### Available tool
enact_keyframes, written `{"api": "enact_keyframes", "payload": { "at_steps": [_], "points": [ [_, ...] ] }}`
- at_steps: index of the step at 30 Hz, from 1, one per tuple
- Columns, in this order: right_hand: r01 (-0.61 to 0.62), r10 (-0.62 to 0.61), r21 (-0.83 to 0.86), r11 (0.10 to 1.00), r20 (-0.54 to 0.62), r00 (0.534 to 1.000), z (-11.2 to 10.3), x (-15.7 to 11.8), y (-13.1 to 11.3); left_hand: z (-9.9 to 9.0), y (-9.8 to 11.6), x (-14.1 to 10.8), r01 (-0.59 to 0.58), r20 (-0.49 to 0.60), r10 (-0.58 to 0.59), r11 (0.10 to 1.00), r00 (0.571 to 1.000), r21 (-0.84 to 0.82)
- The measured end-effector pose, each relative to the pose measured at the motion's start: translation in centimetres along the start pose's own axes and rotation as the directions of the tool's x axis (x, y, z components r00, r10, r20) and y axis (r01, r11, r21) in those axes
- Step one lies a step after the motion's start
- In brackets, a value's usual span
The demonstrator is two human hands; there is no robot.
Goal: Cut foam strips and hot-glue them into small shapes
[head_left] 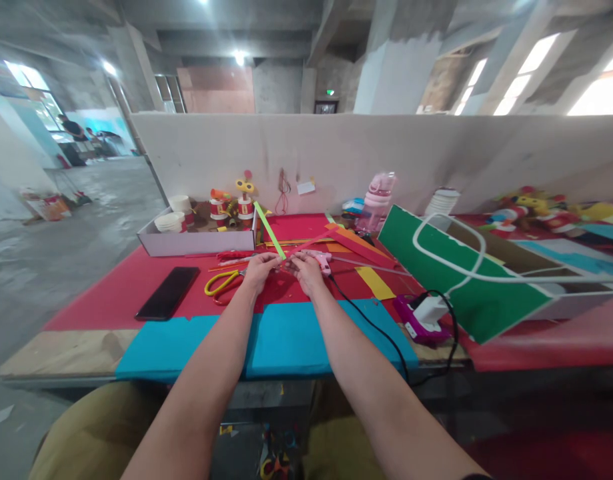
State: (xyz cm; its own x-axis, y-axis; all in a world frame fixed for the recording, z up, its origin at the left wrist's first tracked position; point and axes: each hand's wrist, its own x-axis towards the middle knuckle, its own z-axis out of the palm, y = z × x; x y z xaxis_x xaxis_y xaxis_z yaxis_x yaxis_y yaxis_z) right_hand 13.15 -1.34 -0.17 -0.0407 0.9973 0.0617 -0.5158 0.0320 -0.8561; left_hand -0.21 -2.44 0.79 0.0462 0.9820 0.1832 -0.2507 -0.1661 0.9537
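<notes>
Both hands meet over the red sheet at the middle of the table. My left hand (262,269) has its fingers closed at the lower end of a light green strip (270,230), which rises up and to the left. My right hand (305,268) pinches the near end of a pink-red strip (311,241) that slants up to the right. The two strips come together between the fingertips. Scissors with yellow and red handles (221,283) lie just left of my left hand. A pink tool with a black cord (324,261) rests beside my right hand.
A black phone (169,293) lies at left. Behind it stands a box (199,244) with paper cups and figures. To the right are a yellow strip (375,283), a purple power strip (421,323), a green board (451,270) and a pink bottle (376,203).
</notes>
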Motion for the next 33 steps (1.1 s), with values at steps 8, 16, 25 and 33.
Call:
{"api": "enact_keyframes", "payload": {
  "at_steps": [8, 16, 25, 33],
  "points": [
    [-0.003, 0.005, -0.056, 0.998, 0.037, 0.999, -0.02, -0.46, 0.09, 0.06, 0.1, -0.14, -0.027, 0.017, 0.026, 0.998, 1.0, 0.061],
    [0.01, -0.008, -0.047, 0.999, 0.054, 0.999, -0.29, -0.25, 0.5, 0.13, 0.19, -0.26, -0.03, -0.012, 0.032, 0.994, 0.999, 0.11],
    [-0.01, 0.011, -0.023, 1.0, 0.022, 1.0, -0.08, -0.3, 0.31, 0.19, 0.02, -0.25, -0.047, -0.048, 0.055, 0.988, 0.997, 0.146],
    [0.004, 0.0, -0.078, 0.997, 0.05, 0.999, -0.16, -0.34, 0.37, -0.2, -0.49, 0.15, -0.041, -0.045, 0.048, 0.989, 0.998, 0.145]
  ]
}}
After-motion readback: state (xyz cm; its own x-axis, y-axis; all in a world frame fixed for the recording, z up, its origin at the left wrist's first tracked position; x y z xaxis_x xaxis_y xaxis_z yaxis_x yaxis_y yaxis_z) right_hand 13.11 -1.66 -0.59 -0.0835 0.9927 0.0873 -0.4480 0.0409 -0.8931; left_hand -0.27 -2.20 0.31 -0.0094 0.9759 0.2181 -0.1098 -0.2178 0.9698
